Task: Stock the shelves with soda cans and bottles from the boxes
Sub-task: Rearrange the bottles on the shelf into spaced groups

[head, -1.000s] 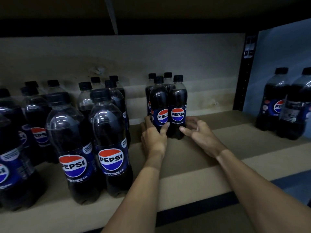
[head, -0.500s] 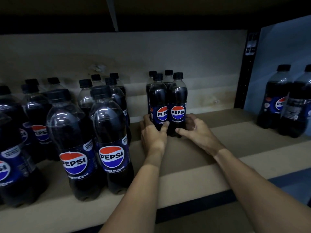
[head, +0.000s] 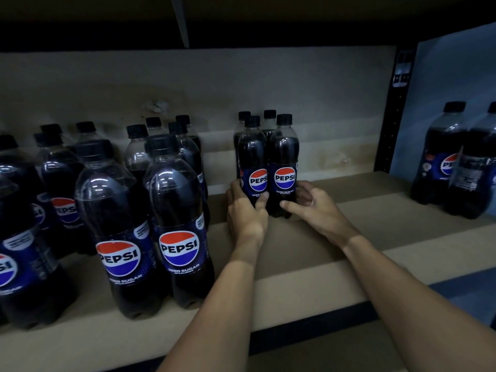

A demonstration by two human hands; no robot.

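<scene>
Snugly, curled hands around clustered bottles.

**Legible text: bottle labels**

Two front bottles, left part of the shelf front edge: "PEPSI", "ZERO SUGAR". Front pair of four-bottle cluster near back edge: same wording. Right-end bottle: "PE" only, the rest unreadable.
</scene>
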